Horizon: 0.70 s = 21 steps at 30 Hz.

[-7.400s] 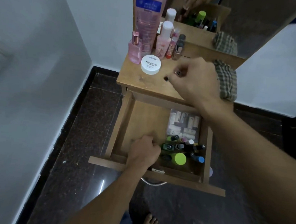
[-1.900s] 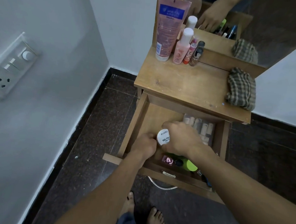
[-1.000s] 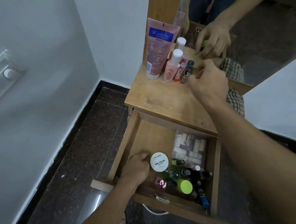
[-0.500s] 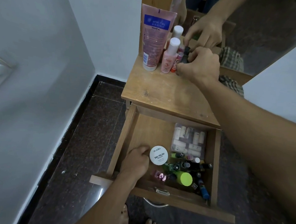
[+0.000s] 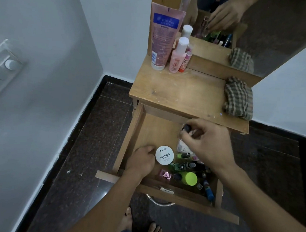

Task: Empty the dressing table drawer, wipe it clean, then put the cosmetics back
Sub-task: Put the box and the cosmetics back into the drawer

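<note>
The wooden drawer (image 5: 148, 131) stands pulled out under the dressing table top (image 5: 186, 94). My right hand (image 5: 203, 146) hovers over the drawer's right half and pinches small dark-capped bottles (image 5: 186, 127). My left hand (image 5: 141, 160) rests curled on the drawer floor at the front left. Beside it lies a white nail polish remover tub (image 5: 164, 155). Several nail polish bottles (image 5: 183, 166), a green-capped bottle (image 5: 189, 178) and a blue tube (image 5: 208, 192) fill the front right corner. A clear packet (image 5: 180, 146) is partly hidden under my right hand.
On the table top a pink tube (image 5: 162, 36), a pink bottle (image 5: 178, 57) and a small stick (image 5: 185, 62) stand at the back left. A checked cloth (image 5: 238, 98) lies at the right edge. The mirror (image 5: 263, 33) rises behind; a wall with a switch plate (image 5: 1, 70) is on the left.
My right hand took the small dark bottles from the back of the table top and brought them down over the drawer. The left hand stayed in the drawer.
</note>
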{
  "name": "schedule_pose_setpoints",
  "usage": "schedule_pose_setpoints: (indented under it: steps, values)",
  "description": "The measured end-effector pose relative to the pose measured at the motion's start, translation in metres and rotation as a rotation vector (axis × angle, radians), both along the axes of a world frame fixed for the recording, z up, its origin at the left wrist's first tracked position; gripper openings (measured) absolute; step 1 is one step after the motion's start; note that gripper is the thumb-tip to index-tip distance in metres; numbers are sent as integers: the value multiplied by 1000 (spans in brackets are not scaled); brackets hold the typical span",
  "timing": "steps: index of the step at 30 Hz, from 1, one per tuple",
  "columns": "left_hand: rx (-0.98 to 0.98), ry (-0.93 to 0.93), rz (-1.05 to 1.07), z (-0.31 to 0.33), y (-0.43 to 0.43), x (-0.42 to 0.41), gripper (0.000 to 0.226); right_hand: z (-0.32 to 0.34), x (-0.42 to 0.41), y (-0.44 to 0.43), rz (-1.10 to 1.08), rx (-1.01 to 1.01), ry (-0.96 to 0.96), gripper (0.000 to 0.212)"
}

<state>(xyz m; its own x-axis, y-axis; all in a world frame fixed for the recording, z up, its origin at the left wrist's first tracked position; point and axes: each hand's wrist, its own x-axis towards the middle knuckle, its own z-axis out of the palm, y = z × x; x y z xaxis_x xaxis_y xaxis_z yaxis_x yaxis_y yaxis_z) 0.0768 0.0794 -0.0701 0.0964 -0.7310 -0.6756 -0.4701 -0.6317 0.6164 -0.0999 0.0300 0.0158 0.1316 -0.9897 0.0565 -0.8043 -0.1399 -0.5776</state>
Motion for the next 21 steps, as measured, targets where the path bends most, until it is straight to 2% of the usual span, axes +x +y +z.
schedule_pose_setpoints:
  steps: [5,10,13,15,21]
  values:
    - [55,60,90,-3,0,2,46,-34,2,4,41,194,226,26]
    - [66,163,334,-3,-1,11,54,-32,35,0,272,273,307,15]
    - [13,212,375,-1,0,12,55,-34,54,1,408,317,409,15]
    - [0,243,392,-1,1,12,46,-35,62,4,467,346,473,14]
    - [-1,306,462,1,-1,11,40,-33,69,13,527,403,616,13]
